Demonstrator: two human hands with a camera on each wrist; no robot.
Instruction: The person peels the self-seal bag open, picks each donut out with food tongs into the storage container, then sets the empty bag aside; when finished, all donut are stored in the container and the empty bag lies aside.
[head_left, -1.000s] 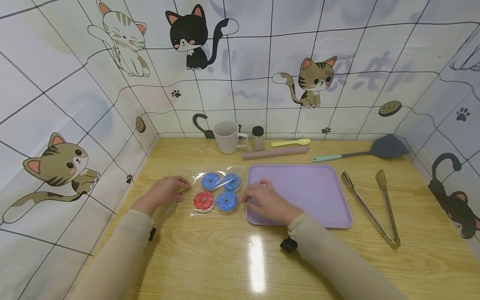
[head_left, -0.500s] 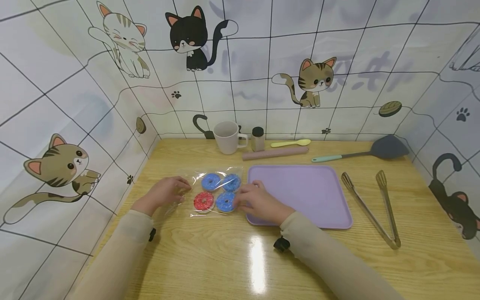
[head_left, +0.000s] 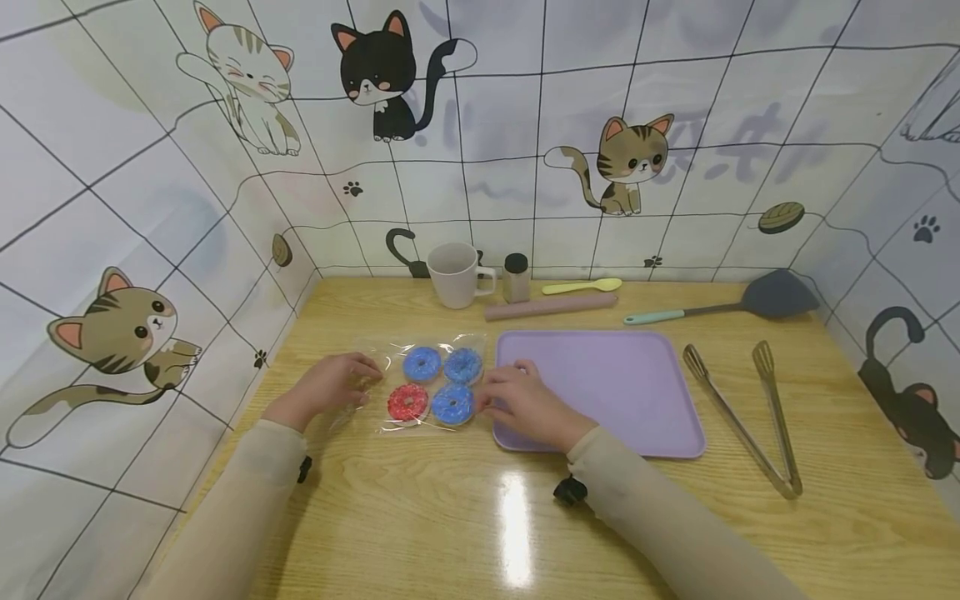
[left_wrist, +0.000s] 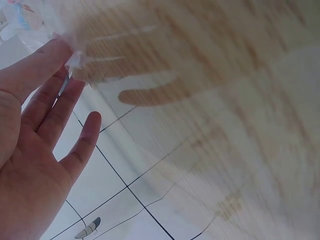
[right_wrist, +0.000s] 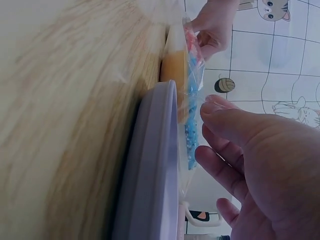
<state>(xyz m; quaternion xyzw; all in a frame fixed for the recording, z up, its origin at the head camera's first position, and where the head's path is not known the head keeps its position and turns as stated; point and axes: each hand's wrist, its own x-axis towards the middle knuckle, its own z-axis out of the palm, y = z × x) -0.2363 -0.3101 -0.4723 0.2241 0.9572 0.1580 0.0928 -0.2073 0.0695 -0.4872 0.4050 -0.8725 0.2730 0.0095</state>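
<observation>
Left of center in the head view, see the left hand [head_left: 333, 385], narrowed to a pinch on a clear bag [head_left: 434, 386]; at the opposite end, above the left rim of a lilac tray [head_left: 622, 392], see the right hand [head_left: 528, 408], likewise pinching the bag. Inside, note four doughnut-shaped rings [head_left: 453, 403], three blue, one red. For good handling, probably best: tension the bag evenly and gently, to avoid tearing or bunching. Beneath, note the glossy wood-grain table [head_left: 345, 308]; toward the right, spread tongs [head_left: 731, 413]. Along the back, left to right, find mug [head_left: 452, 277], dark-capped shaker [head_left: 517, 282], mauve rod [head_left: 551, 307], yellow spoon [head_left: 581, 287], spatula [head_left: 776, 296]. Behind, across the upper frame, find cat-printed, grid-lined wall covering [head_left: 498, 196].
</observation>
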